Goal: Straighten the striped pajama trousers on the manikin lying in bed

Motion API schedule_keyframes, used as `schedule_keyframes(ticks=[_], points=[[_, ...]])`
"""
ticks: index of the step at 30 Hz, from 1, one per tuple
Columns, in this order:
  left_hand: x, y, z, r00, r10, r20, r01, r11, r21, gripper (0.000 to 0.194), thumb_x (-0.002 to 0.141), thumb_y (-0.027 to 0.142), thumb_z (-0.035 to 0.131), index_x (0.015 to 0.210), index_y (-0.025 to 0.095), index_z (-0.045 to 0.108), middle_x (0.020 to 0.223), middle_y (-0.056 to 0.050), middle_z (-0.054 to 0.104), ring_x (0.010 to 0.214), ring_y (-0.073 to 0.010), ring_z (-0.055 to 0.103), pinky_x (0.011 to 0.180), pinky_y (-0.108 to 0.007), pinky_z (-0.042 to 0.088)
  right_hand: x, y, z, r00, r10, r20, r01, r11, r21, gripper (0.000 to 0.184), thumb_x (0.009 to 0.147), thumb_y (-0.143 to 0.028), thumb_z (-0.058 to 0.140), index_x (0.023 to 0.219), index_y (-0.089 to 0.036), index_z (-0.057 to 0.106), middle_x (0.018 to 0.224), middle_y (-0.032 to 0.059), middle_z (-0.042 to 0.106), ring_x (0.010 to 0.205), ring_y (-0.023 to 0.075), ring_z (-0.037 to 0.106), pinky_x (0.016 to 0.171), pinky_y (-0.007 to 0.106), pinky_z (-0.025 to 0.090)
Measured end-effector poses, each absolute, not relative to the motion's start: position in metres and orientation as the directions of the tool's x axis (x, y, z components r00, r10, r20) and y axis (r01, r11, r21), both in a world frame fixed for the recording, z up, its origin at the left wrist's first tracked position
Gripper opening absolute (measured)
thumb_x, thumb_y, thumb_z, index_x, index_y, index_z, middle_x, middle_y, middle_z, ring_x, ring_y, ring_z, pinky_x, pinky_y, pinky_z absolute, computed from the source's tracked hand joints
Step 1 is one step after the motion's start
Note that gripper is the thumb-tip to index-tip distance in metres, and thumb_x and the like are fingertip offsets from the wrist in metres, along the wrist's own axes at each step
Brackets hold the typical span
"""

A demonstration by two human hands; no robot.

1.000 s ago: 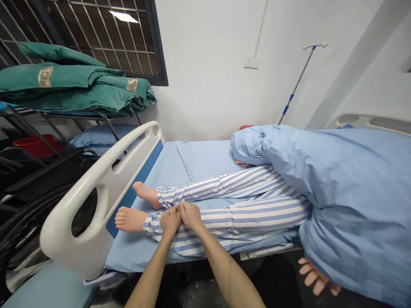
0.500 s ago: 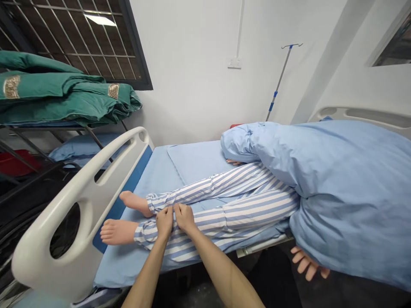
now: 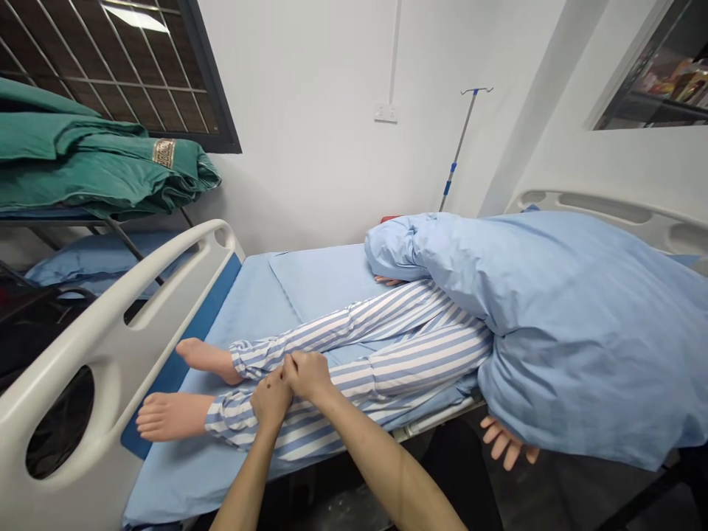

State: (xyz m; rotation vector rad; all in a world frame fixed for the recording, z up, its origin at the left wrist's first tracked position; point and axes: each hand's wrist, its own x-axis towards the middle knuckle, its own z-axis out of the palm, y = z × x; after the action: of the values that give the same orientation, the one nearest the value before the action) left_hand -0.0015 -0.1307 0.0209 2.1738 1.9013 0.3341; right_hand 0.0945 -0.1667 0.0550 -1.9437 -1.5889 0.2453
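Pale-blue hosp. bed sheet point(image 3: 182, 472) lies under left hand point(image 3: 271, 398) and right hand point(image 3: 308, 375), fingers point(image 3: 293, 361) closed, pinching blue-and-white striped pyjama leg point(image 3: 315, 435) snugly, approx. side by side.

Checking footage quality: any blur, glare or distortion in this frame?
Head view: wide-angle bend warps the footboard at lower left; small glare streak in the window; left hand and right hand look sharp, no obvious motion blur; lighting fairly even, shadows soft.

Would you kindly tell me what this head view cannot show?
Head view:
Head and torso of the manikin: hidden by the blue quilt.
Red item: mostly behind the quilt.
Shelf items through the far opening: too small.
Striped trouser cloth under the left hand and right hand: hidden by them.
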Motion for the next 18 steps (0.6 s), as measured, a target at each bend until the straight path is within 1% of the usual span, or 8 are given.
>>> schedule_keyframes(ticks=[2,4,8,10,12,13,15,18], points=[[-0.001,-0.131,0.022,0.113,0.994,0.014,0.942,-0.111,0.317,0.039,0.095,0.036,0.035,0.097,0.019,0.071,0.099,-0.015,0.072,0.086,-0.0272,0.066,0.075,-0.035,0.043,0.096,-0.169,0.044,0.309,0.934,0.18,0.802,-0.154,-0.577,0.039,0.101,-0.03,0.041,0.088,-0.02,0.076,0.084,0.0064,0.076,0.074,0.0199,0.067,0.066,0.027,0.041],[-0.001,-0.129,0.025,0.101,0.995,0.013,0.926,-0.098,0.366,0.037,0.093,0.037,0.037,0.081,0.02,0.067,0.091,-0.012,0.071,0.079,-0.0243,0.063,0.07,-0.032,0.04,0.095,-0.169,0.033,0.341,0.928,0.148,0.787,-0.195,-0.585,0.037,0.1,-0.029,0.043,0.087,-0.019,0.076,0.082,0.0075,0.076,0.073,0.0201,0.067,0.065,0.027,0.039],[0.004,-0.121,0.037,0.153,0.986,0.066,0.738,-0.158,0.656,0.034,0.085,0.035,0.042,0.055,0.02,0.047,0.06,-0.003,0.054,0.063,-0.0161,0.05,0.061,-0.026,0.033,0.094,-0.169,0.028,0.378,0.914,0.149,0.746,-0.206,-0.633,0.038,0.1,-0.03,0.042,0.084,-0.019,0.075,0.083,0.009,0.076,0.072,0.0183,0.066,0.064,0.025,0.036],[0.012,-0.119,0.04,0.147,0.98,0.132,0.553,-0.193,0.811,0.035,0.083,0.038,0.043,0.053,0.021,0.038,0.053,0.0,0.043,0.059,-0.0141,0.043,0.059,-0.024,0.033,0.097,-0.169,0.029,0.385,0.908,0.164,0.721,-0.185,-0.667,0.041,0.101,-0.029,0.041,0.079,-0.019,0.073,0.081,0.0077,0.075,0.071,0.0168,0.065,0.062,0.024,0.034],[0.02,-0.12,0.038,0.093,0.985,0.143,0.406,-0.169,0.898,0.035,0.082,0.039,0.043,0.053,0.022,0.034,0.051,0.002,0.037,0.057,-0.0133,0.039,0.057,-0.024,0.033,0.101,-0.169,0.027,0.392,0.9,0.193,0.697,-0.154,-0.7,0.042,0.102,-0.029,0.04,0.074,-0.019,0.07,0.077,0.0064,0.074,0.069,0.0155,0.064,0.06,0.025,0.031],[0.024,-0.123,0.035,0.072,0.988,0.135,0.389,-0.152,0.909,0.035,0.082,0.038,0.043,0.053,0.022,0.034,0.05,0.002,0.037,0.056,-0.0131,0.038,0.057,-0.024,0.032,0.102,-0.168,0.025,0.398,0.893,0.209,0.685,-0.138,-0.715,0.043,0.102,-0.028,0.039,0.072,-0.018,0.069,0.075,0.0058,0.073,0.067,0.0149,0.063,0.06,0.025,0.03],[0.028,-0.129,0.026,0.055,0.99,0.131,0.489,-0.141,0.861,0.032,0.081,0.033,0.046,0.052,0.021,0.039,0.051,0.001,0.04,0.055,-0.0131,0.038,0.056,-0.024,0.029,0.105,-0.167,0.021,0.412,0.879,0.238,0.662,-0.11,-0.741,0.044,0.102,-0.027,0.038,0.068,-0.018,0.065,0.07,0.0046,0.071,0.064,0.0137,0.061,0.059,0.025,0.029],[0.029,-0.14,0.012,0.081,0.981,0.174,0.716,-0.179,0.675,0.028,0.083,0.028,0.049,0.057,0.019,0.051,0.056,-0.002,0.052,0.057,-0.0138,0.043,0.058,-0.025,0.024,0.106,-0.165,0.016,0.423,0.866,0.265,0.655,-0.091,-0.75,0.046,0.102,-0.025,0.036,0.064,-0.018,0.061,0.064,0.0032,0.068,0.06,0.0127,0.057,0.058,0.025,0.028]])
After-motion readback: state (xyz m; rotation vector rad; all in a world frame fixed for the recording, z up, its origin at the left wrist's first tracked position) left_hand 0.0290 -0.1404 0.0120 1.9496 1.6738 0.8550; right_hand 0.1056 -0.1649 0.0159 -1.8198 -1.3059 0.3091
